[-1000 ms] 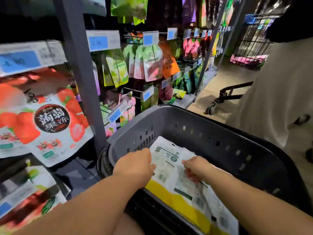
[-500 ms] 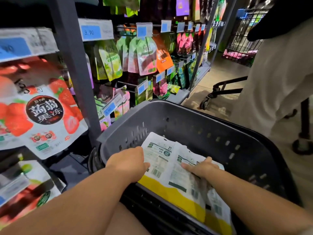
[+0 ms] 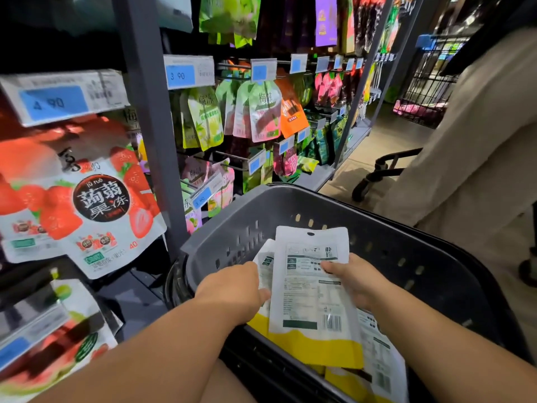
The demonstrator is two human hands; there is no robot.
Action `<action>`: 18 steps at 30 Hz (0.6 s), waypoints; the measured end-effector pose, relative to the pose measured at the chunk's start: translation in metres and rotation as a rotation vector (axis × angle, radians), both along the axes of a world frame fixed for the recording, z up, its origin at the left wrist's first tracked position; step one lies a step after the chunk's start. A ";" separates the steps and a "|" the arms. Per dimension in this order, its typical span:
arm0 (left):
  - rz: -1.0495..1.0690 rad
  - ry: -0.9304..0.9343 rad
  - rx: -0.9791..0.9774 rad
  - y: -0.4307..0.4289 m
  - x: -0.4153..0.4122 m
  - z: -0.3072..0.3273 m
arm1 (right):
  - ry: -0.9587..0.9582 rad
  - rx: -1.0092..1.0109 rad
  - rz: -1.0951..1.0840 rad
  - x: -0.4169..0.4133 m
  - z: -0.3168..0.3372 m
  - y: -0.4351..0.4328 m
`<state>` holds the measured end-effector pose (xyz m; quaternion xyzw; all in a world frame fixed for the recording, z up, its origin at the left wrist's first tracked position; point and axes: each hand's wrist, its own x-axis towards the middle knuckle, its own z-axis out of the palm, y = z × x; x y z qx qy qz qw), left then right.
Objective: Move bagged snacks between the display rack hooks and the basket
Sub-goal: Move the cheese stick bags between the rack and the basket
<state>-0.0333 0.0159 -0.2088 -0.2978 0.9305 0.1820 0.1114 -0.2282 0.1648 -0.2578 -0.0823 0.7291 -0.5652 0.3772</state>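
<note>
A grey plastic basket [image 3: 386, 228] stands in front of me with several white-and-yellow snack bags in it. One such snack bag [image 3: 311, 301] is raised above the others, back side up, hang hole at its top. My right hand [image 3: 353, 279] grips its right edge, thumb on top. My left hand [image 3: 235, 289] holds its left edge, fingers tucked under the bag. Another bag [image 3: 380, 356] lies underneath at the lower right. The display rack [image 3: 148, 117] with hooks stands to the left and behind the basket.
Strawberry jelly bags [image 3: 96, 210] hang at the near left under blue price tags [image 3: 52, 101]. Green and pink pouches [image 3: 261, 112] hang further back. A person in light clothing [image 3: 465, 146] stands at the right beside a dark cart frame [image 3: 380, 173].
The top snack bag has been lifted off the pile and turned more upright. Both hands moved from pressing on the pile to holding this one bag by its edges.
</note>
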 end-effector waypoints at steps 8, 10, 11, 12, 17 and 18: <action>0.107 0.144 0.177 -0.002 0.000 0.003 | 0.028 -0.335 0.076 0.015 0.050 -0.007; 0.113 0.264 0.311 -0.002 -0.001 0.002 | 0.042 -0.418 0.103 0.015 0.054 -0.009; 0.122 0.345 0.394 -0.002 -0.001 0.003 | 0.053 -0.449 0.105 0.015 0.057 -0.010; 0.130 0.424 0.463 -0.002 -0.002 0.004 | 0.068 -0.474 0.100 0.015 0.059 -0.010; 0.168 0.659 0.596 -0.002 -0.001 0.010 | 0.192 -0.519 0.015 0.021 0.066 -0.015; 0.195 0.694 0.598 -0.002 -0.001 0.012 | 0.246 -0.499 -0.020 0.021 0.066 -0.016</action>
